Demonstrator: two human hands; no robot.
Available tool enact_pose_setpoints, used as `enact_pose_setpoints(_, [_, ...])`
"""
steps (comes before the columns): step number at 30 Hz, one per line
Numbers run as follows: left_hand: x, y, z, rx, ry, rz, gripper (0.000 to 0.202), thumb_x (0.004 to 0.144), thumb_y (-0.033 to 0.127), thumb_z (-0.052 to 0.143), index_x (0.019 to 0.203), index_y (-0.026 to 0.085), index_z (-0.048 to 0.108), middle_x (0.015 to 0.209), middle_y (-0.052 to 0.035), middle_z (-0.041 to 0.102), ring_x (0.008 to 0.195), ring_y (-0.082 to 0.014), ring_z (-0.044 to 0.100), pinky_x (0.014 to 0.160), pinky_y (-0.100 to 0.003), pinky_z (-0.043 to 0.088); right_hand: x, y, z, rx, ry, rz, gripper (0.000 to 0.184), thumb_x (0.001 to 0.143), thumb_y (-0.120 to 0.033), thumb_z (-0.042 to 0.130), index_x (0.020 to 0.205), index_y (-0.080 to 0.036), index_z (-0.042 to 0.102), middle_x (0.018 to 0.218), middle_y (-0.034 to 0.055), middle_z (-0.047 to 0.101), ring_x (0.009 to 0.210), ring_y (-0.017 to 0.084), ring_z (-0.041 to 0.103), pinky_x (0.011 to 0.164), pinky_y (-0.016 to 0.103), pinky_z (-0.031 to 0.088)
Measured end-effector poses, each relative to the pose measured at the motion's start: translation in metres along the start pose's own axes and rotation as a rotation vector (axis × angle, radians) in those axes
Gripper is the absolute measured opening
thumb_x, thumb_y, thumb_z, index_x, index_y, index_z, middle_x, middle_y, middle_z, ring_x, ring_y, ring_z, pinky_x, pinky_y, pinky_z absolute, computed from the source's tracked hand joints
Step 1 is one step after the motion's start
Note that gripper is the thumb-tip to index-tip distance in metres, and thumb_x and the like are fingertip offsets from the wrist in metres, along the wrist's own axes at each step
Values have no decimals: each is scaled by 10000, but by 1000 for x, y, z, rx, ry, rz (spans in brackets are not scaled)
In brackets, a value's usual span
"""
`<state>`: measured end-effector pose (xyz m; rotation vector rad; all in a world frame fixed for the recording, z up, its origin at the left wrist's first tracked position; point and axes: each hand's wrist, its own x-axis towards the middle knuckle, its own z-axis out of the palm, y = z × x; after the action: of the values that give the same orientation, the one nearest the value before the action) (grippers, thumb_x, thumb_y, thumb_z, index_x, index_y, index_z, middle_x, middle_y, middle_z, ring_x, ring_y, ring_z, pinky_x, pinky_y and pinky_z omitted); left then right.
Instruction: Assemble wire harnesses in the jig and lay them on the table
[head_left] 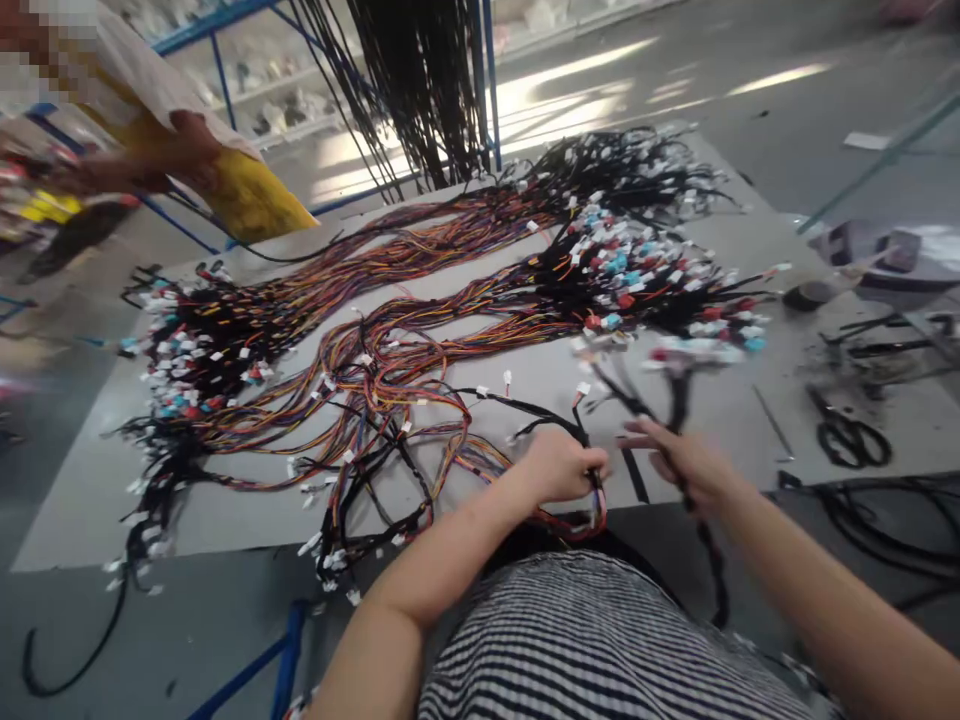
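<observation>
My left hand [559, 465] is closed around a bundle of coloured wires [596, 505] at the near edge of the white work board [525, 385]. My right hand [679, 460] is blurred by motion; its fingers curl round a black-sleeved cable [679, 395] that rises toward a cluster of white, red and blue connectors [697, 345] and trails down past my wrist. Just left of my hands lies a tangle of orange, red and black wire harnesses [375, 400].
More harness bundles [202, 350] cover the board's left and far side [637, 260]. Black scissors [851, 440] and a tape roll [806, 295] lie to the right. Black cables [420, 90] hang from a blue rack behind. Another person's hand [180, 150] holds something yellow at upper left.
</observation>
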<state>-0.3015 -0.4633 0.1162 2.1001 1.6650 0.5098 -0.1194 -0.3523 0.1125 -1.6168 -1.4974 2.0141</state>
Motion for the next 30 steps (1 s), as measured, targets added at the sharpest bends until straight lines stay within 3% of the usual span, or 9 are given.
enact_pose_setpoints(3, [-7, 17, 17, 15, -153, 93, 110, 778, 322, 623, 800, 251, 704, 596, -71, 641, 589, -236, 617, 498, -319, 370, 16, -5, 38, 8, -236, 116, 540, 592, -620, 783, 789, -130, 671, 598, 68, 600, 378, 40, 220, 378, 244, 117])
enact_pose_setpoints(6, [-27, 19, 13, -114, -210, 57, 286, 748, 257, 650, 1028, 242, 711, 716, -65, 696, 654, -232, 644, 562, -326, 448, 25, -9, 69, -8, -392, 115, 483, 459, -484, 852, 679, -115, 631, 558, 34, 557, 443, 63, 353, 417, 220, 202])
enact_pose_setpoints(8, [-46, 5, 3, -309, -77, -80, 387, 787, 265, 625, 1173, 269, 656, 842, -47, 721, 718, -209, 658, 636, -318, 496, 26, -12, 77, 7, -367, 85, 446, 462, -458, 840, 629, -116, 608, 571, 33, 555, 493, 83, 416, 448, 222, 264])
enact_pose_setpoints(12, [-77, -55, -11, -444, 528, -691, 208, 872, 279, 511, 1001, 231, 668, 942, -82, 696, 857, -218, 655, 763, -340, 526, 20, -17, 79, 104, -247, 46, 427, 488, -452, 807, 677, -131, 598, 516, -17, 481, 447, 63, 352, 430, 228, 216])
enact_pose_setpoints(13, [-80, -71, -11, -429, 616, -812, 181, 867, 265, 512, 950, 213, 665, 968, -100, 688, 894, -233, 651, 788, -355, 525, 19, -18, 79, 149, -233, 47, 450, 492, -446, 804, 752, -133, 614, 518, -29, 476, 432, 59, 338, 422, 227, 198])
enact_pose_setpoints(15, [-80, -97, -8, -463, 623, -926, 130, 816, 228, 576, 909, 190, 659, 997, -119, 682, 932, -253, 644, 823, -376, 517, 16, -18, 81, 228, -230, 60, 530, 494, -435, 804, 891, -135, 619, 524, -47, 470, 411, 56, 326, 409, 223, 182])
enact_pose_setpoints(20, [-71, -106, 4, -940, 452, -795, 227, 748, 324, 696, 912, 177, 638, 845, -64, 689, 690, -172, 617, 644, -289, 497, 15, -14, 84, 267, -218, 55, 520, 521, -413, 788, 915, -137, 590, 510, -57, 454, 387, 51, 317, 382, 210, 188])
enact_pose_setpoints(27, [-84, -92, -2, -1285, 606, -806, 517, 751, 626, 665, 605, 144, 551, 530, -2, 562, 355, -27, 280, 370, -199, 168, 19, -9, 85, 312, -152, 70, 483, 531, -348, 755, 934, -128, 604, 500, -53, 462, 379, 57, 307, 366, 205, 192])
enact_pose_setpoints(30, [-86, -93, -7, -1574, 686, -813, 508, 650, 595, 781, 639, 140, 554, 557, 15, 567, 355, -13, 289, 363, -183, 157, 18, -6, 91, 298, -189, 76, 427, 535, -354, 757, 868, -142, 593, 493, -53, 460, 374, 54, 302, 366, 208, 191])
